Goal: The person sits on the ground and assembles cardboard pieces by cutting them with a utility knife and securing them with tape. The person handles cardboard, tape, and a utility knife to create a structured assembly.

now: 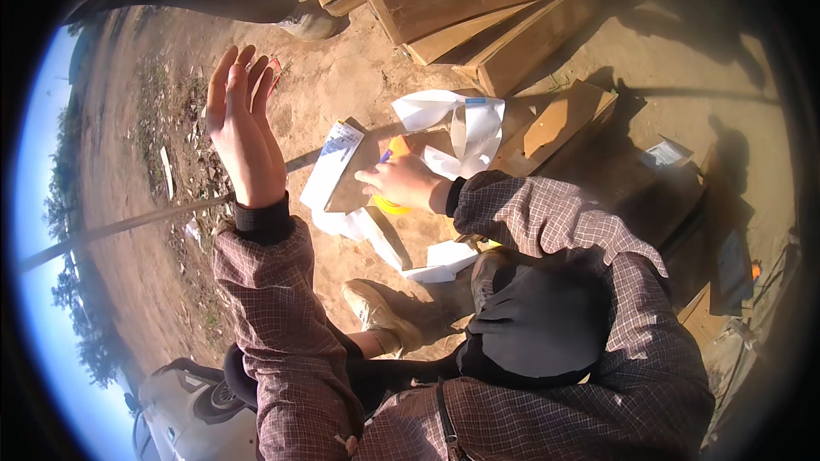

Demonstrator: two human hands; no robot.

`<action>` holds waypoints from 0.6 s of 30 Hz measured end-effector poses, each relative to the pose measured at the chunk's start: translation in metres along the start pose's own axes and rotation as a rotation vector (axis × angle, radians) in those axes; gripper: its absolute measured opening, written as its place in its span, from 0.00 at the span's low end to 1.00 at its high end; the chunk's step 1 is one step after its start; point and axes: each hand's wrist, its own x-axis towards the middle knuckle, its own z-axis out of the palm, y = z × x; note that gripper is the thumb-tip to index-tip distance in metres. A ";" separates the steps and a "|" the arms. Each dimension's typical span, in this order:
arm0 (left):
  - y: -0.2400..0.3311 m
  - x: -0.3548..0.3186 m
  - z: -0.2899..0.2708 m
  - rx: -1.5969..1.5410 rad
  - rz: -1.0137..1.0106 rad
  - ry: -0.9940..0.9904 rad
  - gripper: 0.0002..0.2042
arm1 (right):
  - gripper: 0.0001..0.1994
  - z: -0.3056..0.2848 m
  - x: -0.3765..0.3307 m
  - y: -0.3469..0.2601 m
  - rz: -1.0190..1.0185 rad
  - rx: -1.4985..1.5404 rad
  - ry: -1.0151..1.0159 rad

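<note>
My left hand [245,132] is raised at the left, fingers stretched and spread, holding nothing. Over the ground in the middle, my right hand [406,182] has its fingers bent around a bright yellow object [390,205] with a small purple part showing beside the fingers. The hand hides most of it, so its kind is unclear. Just left of that hand lies a brown cardboard piece with a white, blue-printed side [336,158]. A curled white sheet [450,111] lies beyond it, and white folded strips [371,235] lie nearer my feet.
Large brown cardboard boxes [478,0] lie at the far side, with another cardboard piece [564,124] at the right. Another person's leg and shoe [312,24] stand at the upper left. A wheeled vehicle [201,401] is at the lower left. Litter covers the dirt ground [192,162].
</note>
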 end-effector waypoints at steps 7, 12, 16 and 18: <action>-0.100 -0.275 0.010 0.096 -0.315 0.147 0.09 | 0.29 0.097 -0.016 0.018 0.124 0.023 -0.057; -0.123 -0.350 -0.001 0.594 -0.246 -0.369 0.10 | 0.09 0.044 -0.032 -0.029 0.313 0.576 0.102; -0.119 -0.325 0.035 0.597 0.034 -0.586 0.18 | 0.08 -0.060 -0.052 -0.036 0.266 1.085 0.106; -0.139 -0.311 0.044 0.586 0.163 -0.619 0.21 | 0.11 -0.115 -0.065 -0.030 0.091 1.223 0.126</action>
